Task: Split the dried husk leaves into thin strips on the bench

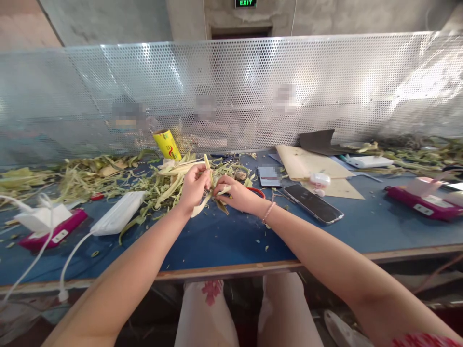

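My left hand (194, 187) is closed in a pinch on a pale dried husk strip (200, 207). One end of the strip stands up above the fingertips, and another piece hangs below them. Close beside it, my right hand (235, 193) has its fingers bent together around more of the pale husk. Its fingertips nearly meet those of the left hand. A loose heap of dried husk strips (164, 185) lies behind and to the left of my hands. Just past my right hand a red loop (257, 192) shows, partly hidden.
A yellow cardboard tube (167, 144) leans by the perforated metal screen (235, 96). At left are a white power bank (118, 212) and a magenta power strip (54, 231) with cables. A phone (313, 204), an earbud case (320, 180) and brown paper (307, 164) lie at right.
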Motion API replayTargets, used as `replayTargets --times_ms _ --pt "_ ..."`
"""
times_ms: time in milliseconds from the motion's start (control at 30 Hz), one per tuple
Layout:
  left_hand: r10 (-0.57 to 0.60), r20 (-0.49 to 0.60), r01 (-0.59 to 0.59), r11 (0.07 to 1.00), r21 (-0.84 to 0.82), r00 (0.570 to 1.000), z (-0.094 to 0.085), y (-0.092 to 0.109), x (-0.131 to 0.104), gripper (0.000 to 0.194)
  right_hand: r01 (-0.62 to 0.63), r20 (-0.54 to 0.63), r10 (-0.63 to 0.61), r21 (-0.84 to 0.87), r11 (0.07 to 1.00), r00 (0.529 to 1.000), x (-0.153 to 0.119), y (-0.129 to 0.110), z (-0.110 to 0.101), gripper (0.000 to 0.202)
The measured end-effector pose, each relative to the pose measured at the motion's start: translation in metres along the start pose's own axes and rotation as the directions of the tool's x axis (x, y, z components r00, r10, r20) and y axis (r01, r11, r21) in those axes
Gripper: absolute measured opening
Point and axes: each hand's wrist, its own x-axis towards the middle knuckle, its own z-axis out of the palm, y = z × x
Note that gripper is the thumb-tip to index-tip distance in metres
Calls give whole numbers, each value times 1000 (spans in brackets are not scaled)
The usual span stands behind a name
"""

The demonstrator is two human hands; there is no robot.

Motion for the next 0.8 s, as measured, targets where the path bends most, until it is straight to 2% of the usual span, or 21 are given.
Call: replayTargets --times_ms 167,267,333,433,567,667,800 --pt "-122 -121 106 986 -128 985 -1 -11 9 12 33 91 -36 36 999 995 -2 3 -2 16" --pt "-237 -217 212 968 -131 947 -1 -19 11 21 45 134 -49 37 998 990 -4 7 0 14" --pt "-307 -234 288 951 -116 922 -3 -24 11 26 57 148 -63 41 998 987 -5 10 2 13" --pt "-350 -169 335 936 -111 921 -7 -28 10 25 74 112 -77 32 997 991 -5 11 1 14" --pt "-346 3 343 931 -121 938 -14 -26 8 25 55 -76 -50 62 997 996 -2 10 -6 13" --pt "-316 135 327 943 -65 939 -14 -24 6 31 -57 -225 97 178 982 970 1 11 -10 7" --pt "-182 231 184 983 13 956 -10 -21 3 39 -173 -264 290 391 904 920 4 16 -10 8"
